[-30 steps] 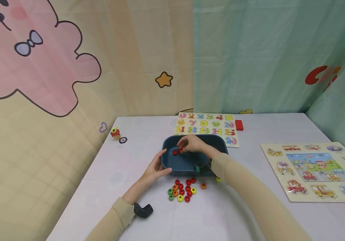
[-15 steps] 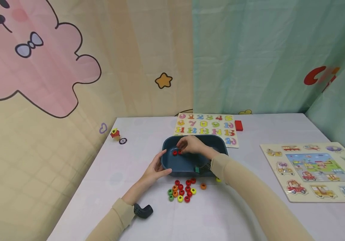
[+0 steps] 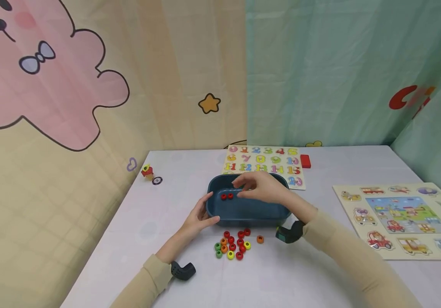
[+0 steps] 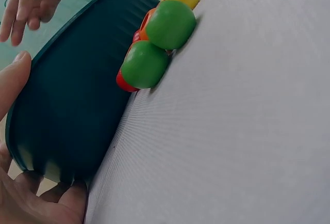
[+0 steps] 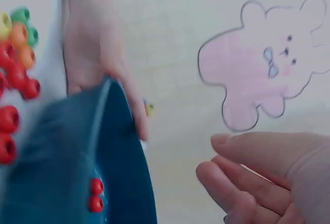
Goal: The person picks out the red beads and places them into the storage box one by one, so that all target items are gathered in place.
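A dark blue-green plastic bin stands on the white table. My left hand holds its left end, thumb at the near rim and fingers round the side, as the left wrist view also shows. Inside lie two red beads, side by side near the left. Over the bin hovers my right hand, fingers loosely bent and apart, with nothing between them. In front of the bin, a cluster of red, orange, yellow and green beads lies on the table; one orange bead sits apart to the right.
Behind the bin lies a number puzzle board, with a red block beside it. A picture puzzle board occupies the right side. A small toy figure and a round disc are at the back left.
My right hand has let go of a red bead beside another in the bin, then lifted and drawn back to the right with its fingers spreading. My left hand stays put.
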Motion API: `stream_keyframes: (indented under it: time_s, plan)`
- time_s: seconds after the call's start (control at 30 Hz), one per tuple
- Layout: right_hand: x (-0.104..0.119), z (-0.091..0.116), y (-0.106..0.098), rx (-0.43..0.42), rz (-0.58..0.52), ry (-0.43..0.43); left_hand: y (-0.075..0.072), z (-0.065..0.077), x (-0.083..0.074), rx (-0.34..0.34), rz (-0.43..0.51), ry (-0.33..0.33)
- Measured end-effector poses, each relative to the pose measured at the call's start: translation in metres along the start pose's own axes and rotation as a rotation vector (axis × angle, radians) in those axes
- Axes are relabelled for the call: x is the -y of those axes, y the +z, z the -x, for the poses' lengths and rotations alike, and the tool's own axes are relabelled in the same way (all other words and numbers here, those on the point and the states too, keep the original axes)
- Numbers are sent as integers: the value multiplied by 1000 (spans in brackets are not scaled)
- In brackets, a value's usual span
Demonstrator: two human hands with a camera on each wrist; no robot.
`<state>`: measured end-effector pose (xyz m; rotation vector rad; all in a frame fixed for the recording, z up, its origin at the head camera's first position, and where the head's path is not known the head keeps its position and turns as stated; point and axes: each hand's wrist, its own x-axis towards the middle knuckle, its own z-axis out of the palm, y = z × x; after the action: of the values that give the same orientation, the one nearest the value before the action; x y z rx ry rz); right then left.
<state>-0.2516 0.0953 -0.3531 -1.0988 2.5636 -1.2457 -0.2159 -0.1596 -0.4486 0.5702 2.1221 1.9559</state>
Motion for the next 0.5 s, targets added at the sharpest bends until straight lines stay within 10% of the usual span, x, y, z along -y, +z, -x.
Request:
stream_keyframes:
  time_s: [0.3, 0.5]
  plan:
    - [-2, 65, 35, 17, -87, -47, -2, -4, 14, -26, -21, 47]
    - [-19, 85, 67, -18, 48, 15, -2, -4, 16, -15, -9, 49]
